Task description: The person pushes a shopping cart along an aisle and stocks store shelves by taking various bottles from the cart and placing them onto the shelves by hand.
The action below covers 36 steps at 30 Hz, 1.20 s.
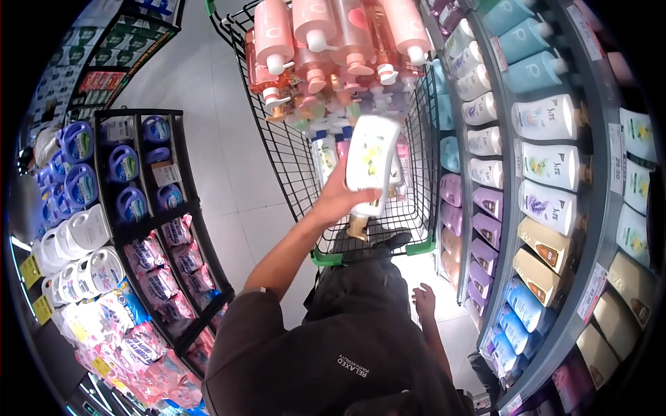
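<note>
My left hand (345, 194) is closed around a white pump bottle (372, 156) with a yellow-green floral print, held over the shopping cart (295, 166). The bottle's gold-brown pump end points down toward my body. Beneath it in the cart, other bottles, one white with a floral label (324, 156), stand partly hidden. Pink pump bottles (316, 24) are piled at the cart's far end, their pumps facing me. My right hand (424, 300) hangs low at my side, near the shelf's lower end, with its fingers loosely apart and nothing in them.
On the right, a tall shelf (510, 208) carries rows of white, purple, teal and gold bottles. To the left, a black rack (182, 277) holds blue-capped jugs and pink packs. Pale floor tiles (232, 139) run between rack and cart. Green trim (326, 258) edges the cart's near end.
</note>
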Tool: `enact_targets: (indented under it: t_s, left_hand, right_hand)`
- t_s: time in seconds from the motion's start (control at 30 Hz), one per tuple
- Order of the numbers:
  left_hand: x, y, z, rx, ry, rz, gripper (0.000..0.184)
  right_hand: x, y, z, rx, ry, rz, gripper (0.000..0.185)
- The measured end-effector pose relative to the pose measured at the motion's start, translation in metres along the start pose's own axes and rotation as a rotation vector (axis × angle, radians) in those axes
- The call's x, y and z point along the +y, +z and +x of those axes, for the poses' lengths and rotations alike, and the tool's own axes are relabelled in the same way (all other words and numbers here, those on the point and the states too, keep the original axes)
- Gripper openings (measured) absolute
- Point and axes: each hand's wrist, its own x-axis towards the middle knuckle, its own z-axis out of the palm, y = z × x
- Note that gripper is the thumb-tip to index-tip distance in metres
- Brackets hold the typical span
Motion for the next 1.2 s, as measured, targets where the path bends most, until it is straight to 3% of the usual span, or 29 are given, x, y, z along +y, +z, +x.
enact_targets:
  t_s: [0.07, 0.13, 0.17, 0.23, 0.27, 0.33, 0.43, 0.53, 0.57, 0.7, 0.83, 0.93, 0.97, 1.07, 1.13, 1.17, 1.2]
  left_hand:
    - [0.078, 0.029, 0.022, -0.006, 0.243, 0.015, 0.103]
    - [0.141, 0.047, 0.059, 0.096, 0.392, 0.209, 0.096]
    - [0.151, 0.045, 0.093, 0.199, 0.528, 0.430, 0.082]
    - [0.171, 0.038, 0.168, 0.336, 0.668, 0.814, 0.077]
    - [0.181, 0.035, 0.200, 0.372, 0.673, 0.980, 0.087]
    - [0.193, 0.044, 0.235, 0.386, 0.429, 0.958, 0.085]
    - [0.193, 0.059, 0.253, 0.458, 0.335, 1.048, 0.076]
    - [0.147, 0.058, 0.296, 0.748, 0.525, 1.491, 0.074]
    - [0.145, 0.051, 0.309, 0.588, 0.449, 1.673, 0.078]
    - [0.137, 0.045, 0.310, 0.703, 0.538, 1.472, 0.077]
    - [0.147, 0.042, 0.260, 0.600, 0.582, 1.422, 0.070]
    - [0.115, 0.005, 0.265, 0.699, 1.105, 1.592, 0.060]
    - [0.119, 0.011, 0.245, 0.634, 0.903, 1.409, 0.051]
    - [0.113, -0.001, 0.167, 0.580, 0.990, 1.054, 0.060]
    - [0.059, -0.017, 0.124, 0.516, 0.995, 0.878, 0.045]
    - [0.010, -0.024, 0.109, 0.540, 0.757, 0.707, 0.030]
    - [-0.048, -0.042, 0.098, 0.493, 0.468, 0.756, 0.040]
  right_hand:
    - [0.030, -0.004, 0.009, -0.011, 0.024, -0.051, 0.051]
    - [0.039, -0.004, 0.008, 0.041, 0.039, -0.054, 0.051]
    - [0.037, -0.004, 0.004, 0.069, 0.039, 0.007, 0.051]
    - [0.027, -0.002, -0.008, 0.121, 0.038, 0.125, 0.051]
    - [0.024, -0.001, -0.011, 0.132, 0.031, 0.154, 0.053]
    - [0.024, 0.001, -0.015, 0.158, 0.028, 0.243, 0.053]
    - [0.026, 0.009, -0.027, 0.194, 0.052, 0.312, 0.051]
    - [0.038, 0.016, -0.038, 0.187, 0.100, 0.347, 0.053]
    - [0.044, 0.019, -0.039, 0.191, 0.129, 0.337, 0.054]
    - [0.049, 0.022, -0.046, 0.187, 0.175, 0.307, 0.055]
    - [0.049, 0.012, -0.048, 0.172, 0.167, 0.235, 0.054]
    - [0.042, 0.001, -0.044, 0.158, 0.169, 0.204, 0.055]
    - [0.040, -0.001, -0.041, 0.157, 0.161, 0.188, 0.055]
    - [0.034, -0.014, -0.036, 0.172, 0.147, 0.208, 0.053]
    - [0.022, -0.015, -0.038, 0.168, 0.153, 0.198, 0.052]
    - [0.020, -0.016, -0.037, 0.166, 0.150, 0.198, 0.052]
    - [0.016, -0.018, -0.038, 0.167, 0.148, 0.195, 0.051]
